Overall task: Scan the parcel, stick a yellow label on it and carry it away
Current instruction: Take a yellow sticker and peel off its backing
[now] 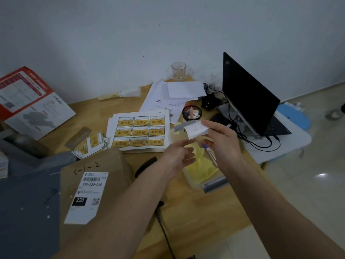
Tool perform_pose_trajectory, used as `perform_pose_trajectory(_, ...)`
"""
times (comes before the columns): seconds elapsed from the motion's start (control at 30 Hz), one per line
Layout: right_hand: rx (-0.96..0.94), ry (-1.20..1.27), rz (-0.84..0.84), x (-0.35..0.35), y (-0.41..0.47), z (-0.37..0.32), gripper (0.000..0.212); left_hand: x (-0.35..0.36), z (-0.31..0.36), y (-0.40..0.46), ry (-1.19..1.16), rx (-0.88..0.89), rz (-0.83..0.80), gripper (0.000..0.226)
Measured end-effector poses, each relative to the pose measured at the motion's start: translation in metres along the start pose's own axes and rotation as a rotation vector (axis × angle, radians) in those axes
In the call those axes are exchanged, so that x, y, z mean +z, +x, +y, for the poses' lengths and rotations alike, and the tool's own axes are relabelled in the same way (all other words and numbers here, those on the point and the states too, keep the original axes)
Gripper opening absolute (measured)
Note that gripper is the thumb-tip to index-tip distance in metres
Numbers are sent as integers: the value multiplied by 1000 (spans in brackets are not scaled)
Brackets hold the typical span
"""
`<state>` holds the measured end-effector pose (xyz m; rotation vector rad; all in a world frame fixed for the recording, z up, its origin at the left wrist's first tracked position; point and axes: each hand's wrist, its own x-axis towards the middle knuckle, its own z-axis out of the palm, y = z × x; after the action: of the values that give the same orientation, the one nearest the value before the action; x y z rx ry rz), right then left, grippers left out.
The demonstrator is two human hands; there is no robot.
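Head view: brown cardboard parcel (97,186) lies at the lower left of the wooden table (201,208), partly on top of a dark grey flat package (28,208). White shipping label (87,197) on its top face, barcode, "220-220-C40" and a black "220" block readable; "5-1-2" handwritten above it. Left forearm crosses over the parcel's right edge.

Right hand (222,141) is raised over the table right of the parcel, thumb and fingers pinching a small white paper piece (196,129) with a bit of yellow and black showing at its left edge; looks like a label seen from the back, blurred. Left hand (179,156) is just below and left of it, fingers loosely spread, holding nothing, fingertips near the paper's lower edge but contact unclear.

Under the hands: clear plastic box (203,176) with yellow paper inside, a blue-capped pen (210,152) beside it. Behind the hands: sheet of nine yellow labels (141,130) on a paper stack; loose cut yellow labels (91,144) to its left. Black cable (164,232) runs along the table toward the bottom edge, near the parcel.

Further back: small round black container (192,113), white papers (179,92), clear glass mug (180,71) by the wall, open black laptop (250,94) at right, red-and-white cardboard box (31,101) at left.
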<state>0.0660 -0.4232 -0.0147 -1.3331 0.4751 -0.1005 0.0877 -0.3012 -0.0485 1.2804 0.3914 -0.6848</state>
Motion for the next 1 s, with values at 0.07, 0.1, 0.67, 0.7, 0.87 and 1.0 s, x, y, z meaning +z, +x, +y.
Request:
perform_pose_trajectory(0.07, 9, 2, -2, -4, 4, 2, 36, 1, 0, 2, 30, -3, 10, 42)
perform_pose_trajectory(0.1, 16, 1, -2, -4, 5, 3, 35, 1, 0, 2, 61, 5, 49, 42)
perform_pose_trajectory(0.67, 93, -6, -244, 91, -30, 6, 31, -77, 15, -66, 1358, 868, 762, 77)
perform_pose_trajectory(0.7, 94, -6, -261, 99, -35, 6, 32, -84, 15, -71, 1371, 873, 783, 73)
perform_pose_trajectory(0.87, 114, -33, -336, 135, -60, 10, 27, -117, 23, -99, 1405, 930, 923, 55)
perform_pose_trajectory(1.0, 109, -63, -395, 161, -77, 15, 22, -142, 27, -120, 1476, 970, 1006, 36)
